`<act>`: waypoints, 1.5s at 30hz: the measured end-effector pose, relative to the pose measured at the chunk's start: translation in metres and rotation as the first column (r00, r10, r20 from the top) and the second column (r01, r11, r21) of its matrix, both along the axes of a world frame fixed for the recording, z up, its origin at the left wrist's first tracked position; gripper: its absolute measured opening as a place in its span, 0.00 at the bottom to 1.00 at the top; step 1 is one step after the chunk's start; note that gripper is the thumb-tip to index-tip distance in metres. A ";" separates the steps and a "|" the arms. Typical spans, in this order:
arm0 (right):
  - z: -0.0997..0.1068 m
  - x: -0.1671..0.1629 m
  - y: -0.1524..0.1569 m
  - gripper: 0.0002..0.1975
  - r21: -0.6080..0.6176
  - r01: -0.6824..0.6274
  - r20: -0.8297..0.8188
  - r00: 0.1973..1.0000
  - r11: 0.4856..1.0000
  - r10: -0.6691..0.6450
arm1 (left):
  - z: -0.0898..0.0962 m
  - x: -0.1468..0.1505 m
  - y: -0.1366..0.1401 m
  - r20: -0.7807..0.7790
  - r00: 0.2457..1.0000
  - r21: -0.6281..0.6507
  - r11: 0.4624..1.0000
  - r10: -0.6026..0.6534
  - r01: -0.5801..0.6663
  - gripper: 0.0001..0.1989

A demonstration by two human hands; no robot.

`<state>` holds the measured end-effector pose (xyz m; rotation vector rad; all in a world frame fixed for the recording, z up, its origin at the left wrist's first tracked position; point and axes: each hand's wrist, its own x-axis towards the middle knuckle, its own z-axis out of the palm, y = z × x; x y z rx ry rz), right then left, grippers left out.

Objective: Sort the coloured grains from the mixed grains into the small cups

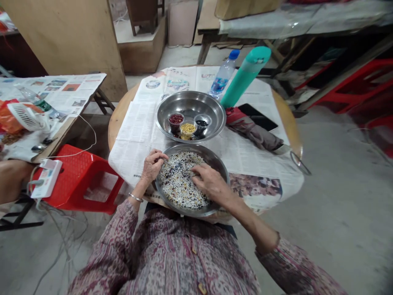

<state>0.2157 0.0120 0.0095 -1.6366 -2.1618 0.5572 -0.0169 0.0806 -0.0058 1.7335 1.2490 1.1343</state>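
Observation:
A steel basin (218,162) at the table's near edge holds a spread of mixed white, black and yellow grains and beans (181,184). At its left rim is my left hand (152,164), fingers curled together with the tips just over the mix; what they grip is hidden. Over the right part of the mix, my right hand (210,182) has its fingers bent and drawn together at the beans. Behind stands a second steel basin (190,98), with small clear cups of red beans (176,119), yellow beans (188,128) and black beans (202,122).
Newspaper (132,127) covers the round table. Towards its back right are a water bottle (224,76), a teal bottle (247,76), a folded umbrella (254,131) and a dark phone (260,116). A red stool (80,176) with a power strip (47,178) stands left.

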 end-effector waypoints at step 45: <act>0.021 0.015 -0.013 0.12 0.121 -0.070 0.221 0.974 0.990 0.042 | -0.003 0.001 0.001 -0.006 1.000 0.062 0.998 0.009 -0.009 0.13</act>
